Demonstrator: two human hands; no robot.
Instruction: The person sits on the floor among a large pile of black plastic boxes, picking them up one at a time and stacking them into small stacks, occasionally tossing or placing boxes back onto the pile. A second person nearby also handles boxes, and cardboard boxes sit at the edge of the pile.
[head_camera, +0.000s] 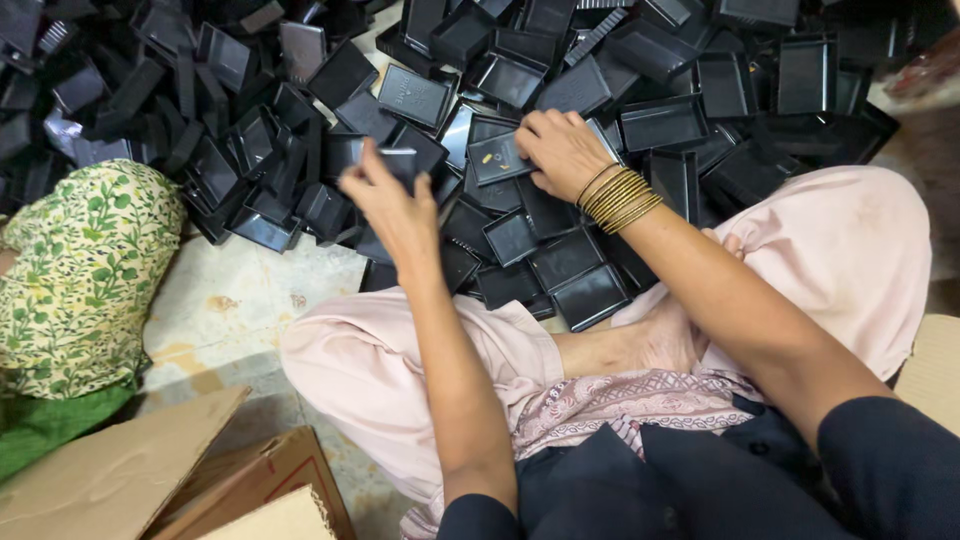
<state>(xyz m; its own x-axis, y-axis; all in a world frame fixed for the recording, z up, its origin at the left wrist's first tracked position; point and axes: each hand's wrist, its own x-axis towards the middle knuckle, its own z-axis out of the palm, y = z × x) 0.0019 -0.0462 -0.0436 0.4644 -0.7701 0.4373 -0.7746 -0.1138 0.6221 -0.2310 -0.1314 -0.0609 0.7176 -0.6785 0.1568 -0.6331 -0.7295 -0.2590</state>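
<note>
The left hand (385, 200) held a small black tray (400, 160) up by its edge — fingers and thumb pinched shut on it, just above the big pile of black trays (300, 110). The right hand (560, 150) lay on another black tray with two little bits inside (497, 157) — its fingers curled down over the tray's right side, pressing it against the pile. Gold bangles (617, 197) sat on that wrist. A cardboard box (240, 490) stood near the person's knee.

Glossy black plastic trays (590, 295), metal bangles (617, 197), brown cardboard (110, 475).
</note>
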